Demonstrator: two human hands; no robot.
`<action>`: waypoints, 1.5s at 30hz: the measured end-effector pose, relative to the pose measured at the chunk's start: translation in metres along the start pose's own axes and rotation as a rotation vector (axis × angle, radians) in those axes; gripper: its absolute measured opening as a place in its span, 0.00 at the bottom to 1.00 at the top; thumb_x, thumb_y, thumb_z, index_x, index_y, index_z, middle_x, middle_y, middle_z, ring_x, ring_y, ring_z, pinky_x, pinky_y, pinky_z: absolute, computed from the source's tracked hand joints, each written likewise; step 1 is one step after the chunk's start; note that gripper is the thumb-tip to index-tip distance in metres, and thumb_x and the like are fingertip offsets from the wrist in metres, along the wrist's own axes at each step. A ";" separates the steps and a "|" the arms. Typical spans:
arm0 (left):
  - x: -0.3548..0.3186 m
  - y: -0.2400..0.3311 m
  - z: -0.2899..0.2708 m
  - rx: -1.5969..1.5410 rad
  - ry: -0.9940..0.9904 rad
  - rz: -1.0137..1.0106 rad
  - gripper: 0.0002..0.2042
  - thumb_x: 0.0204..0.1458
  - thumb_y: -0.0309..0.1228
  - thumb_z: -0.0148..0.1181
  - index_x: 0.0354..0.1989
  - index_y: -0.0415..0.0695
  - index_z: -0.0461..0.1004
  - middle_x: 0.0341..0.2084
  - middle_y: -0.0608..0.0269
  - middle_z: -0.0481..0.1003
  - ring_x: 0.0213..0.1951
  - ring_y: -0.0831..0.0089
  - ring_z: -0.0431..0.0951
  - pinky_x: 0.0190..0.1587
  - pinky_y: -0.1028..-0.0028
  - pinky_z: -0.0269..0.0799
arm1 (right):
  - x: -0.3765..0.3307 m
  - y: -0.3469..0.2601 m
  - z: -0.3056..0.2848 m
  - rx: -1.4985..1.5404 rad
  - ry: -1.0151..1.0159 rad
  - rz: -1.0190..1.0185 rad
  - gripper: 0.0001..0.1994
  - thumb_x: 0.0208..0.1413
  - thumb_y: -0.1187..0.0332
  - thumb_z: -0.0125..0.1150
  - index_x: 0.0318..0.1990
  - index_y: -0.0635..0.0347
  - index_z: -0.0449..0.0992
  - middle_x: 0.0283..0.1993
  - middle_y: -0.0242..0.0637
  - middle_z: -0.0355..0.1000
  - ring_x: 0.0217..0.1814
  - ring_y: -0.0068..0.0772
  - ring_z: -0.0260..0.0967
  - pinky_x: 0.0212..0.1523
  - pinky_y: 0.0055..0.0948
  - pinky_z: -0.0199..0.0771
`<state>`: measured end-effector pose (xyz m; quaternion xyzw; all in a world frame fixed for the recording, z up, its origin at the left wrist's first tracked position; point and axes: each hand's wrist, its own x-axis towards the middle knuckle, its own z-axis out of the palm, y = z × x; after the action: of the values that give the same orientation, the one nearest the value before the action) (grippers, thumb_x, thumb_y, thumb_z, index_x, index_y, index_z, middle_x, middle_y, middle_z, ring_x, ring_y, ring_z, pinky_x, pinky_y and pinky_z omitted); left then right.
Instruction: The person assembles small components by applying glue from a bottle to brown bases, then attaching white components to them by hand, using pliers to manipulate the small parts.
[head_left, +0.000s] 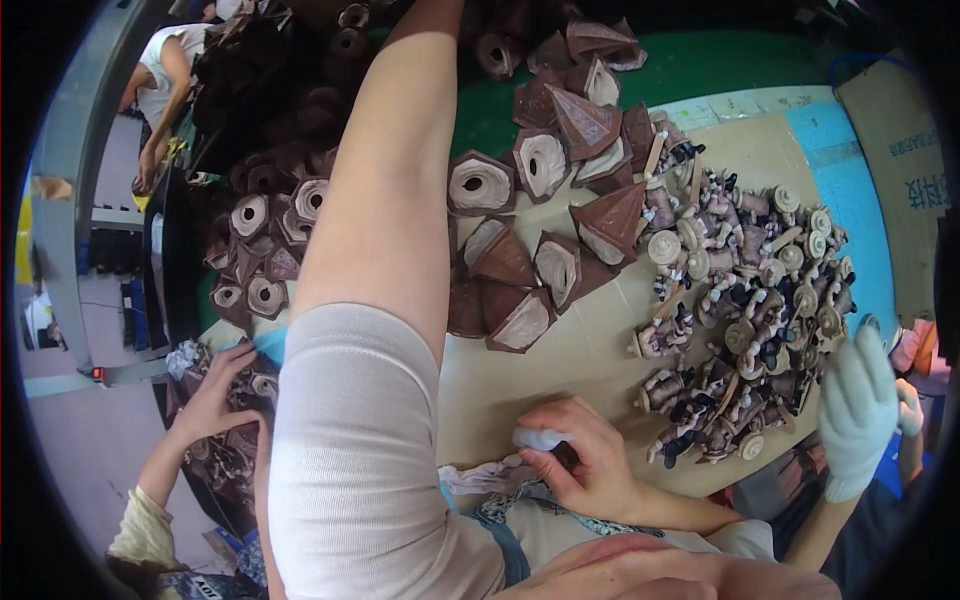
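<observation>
My left arm [380, 190], with a pale sleeve above the elbow, stretches forward past the top edge, so the hand is out of sight. Close to my body at the table's near edge, my right hand [595, 455] is closed round a small whitish, translucent object [540, 438]; its exact kind is hidden by the fingers. Ahead of that hand lie brown, faceted cone-shaped pieces [500, 250], several showing pale undersides with a dark hole. To its right, many small painted figurines [740, 300] with round beige bases are crowded together.
More brown cone pieces [265, 295] are piled left of my arm. A co-worker's bare hand [220, 395] is at the left; another person's white-gloved hand [860, 400] is at the right. A cardboard box [890, 150] stands far right. Another person [170, 80] bends at the upper left.
</observation>
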<state>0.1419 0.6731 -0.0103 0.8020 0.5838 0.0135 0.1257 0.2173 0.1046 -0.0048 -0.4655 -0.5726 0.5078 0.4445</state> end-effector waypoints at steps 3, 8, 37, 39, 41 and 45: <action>0.024 -0.083 -0.002 -0.798 -0.521 0.129 0.45 0.48 0.73 0.38 0.66 0.51 0.60 0.65 0.47 0.56 0.68 0.56 0.53 0.67 0.63 0.52 | -0.008 -0.011 0.006 0.031 -0.054 -0.037 0.14 0.46 0.78 0.65 0.43 0.63 0.74 0.38 0.42 0.73 0.40 0.41 0.71 0.42 0.32 0.70; -0.103 -0.037 0.025 -0.458 -0.323 0.659 0.26 0.44 0.46 0.66 0.50 0.44 0.74 0.43 0.59 0.76 0.48 0.70 0.74 0.52 0.70 0.66 | -0.004 0.004 0.008 -0.086 0.055 -0.068 0.13 0.48 0.77 0.64 0.42 0.63 0.73 0.39 0.40 0.72 0.40 0.38 0.71 0.42 0.30 0.71; -0.137 0.103 0.027 -0.074 -0.331 0.287 0.18 0.49 0.46 0.55 0.34 0.44 0.82 0.24 0.61 0.78 0.30 0.77 0.75 0.39 0.76 0.70 | -0.029 0.007 0.006 0.021 0.091 -0.108 0.16 0.50 0.72 0.61 0.46 0.62 0.68 0.38 0.45 0.68 0.44 0.50 0.66 0.47 0.44 0.66; -0.171 0.095 0.025 -0.231 -0.333 0.235 0.15 0.47 0.39 0.58 0.34 0.42 0.82 0.24 0.64 0.78 0.29 0.78 0.75 0.38 0.77 0.70 | -0.030 0.014 0.007 -0.017 0.114 -0.108 0.16 0.49 0.72 0.61 0.46 0.62 0.68 0.39 0.45 0.69 0.45 0.52 0.66 0.47 0.44 0.67; -0.204 0.065 0.023 -0.345 -0.283 0.203 0.13 0.46 0.34 0.61 0.37 0.39 0.81 0.28 0.64 0.80 0.33 0.75 0.77 0.40 0.75 0.71 | -0.031 0.006 0.004 -0.019 0.051 -0.098 0.16 0.49 0.72 0.61 0.46 0.62 0.69 0.40 0.45 0.69 0.46 0.52 0.67 0.47 0.44 0.67; -0.268 0.058 0.007 -0.280 -0.349 0.320 0.16 0.49 0.40 0.59 0.34 0.38 0.81 0.27 0.56 0.79 0.31 0.74 0.76 0.38 0.73 0.71 | -0.031 0.014 0.005 -0.004 0.075 -0.196 0.11 0.48 0.73 0.60 0.41 0.58 0.72 0.37 0.42 0.72 0.43 0.49 0.70 0.45 0.41 0.70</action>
<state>0.1123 0.4031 0.0287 0.8490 0.4118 -0.0247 0.3302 0.2190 0.0741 -0.0206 -0.4267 -0.5993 0.4430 0.5124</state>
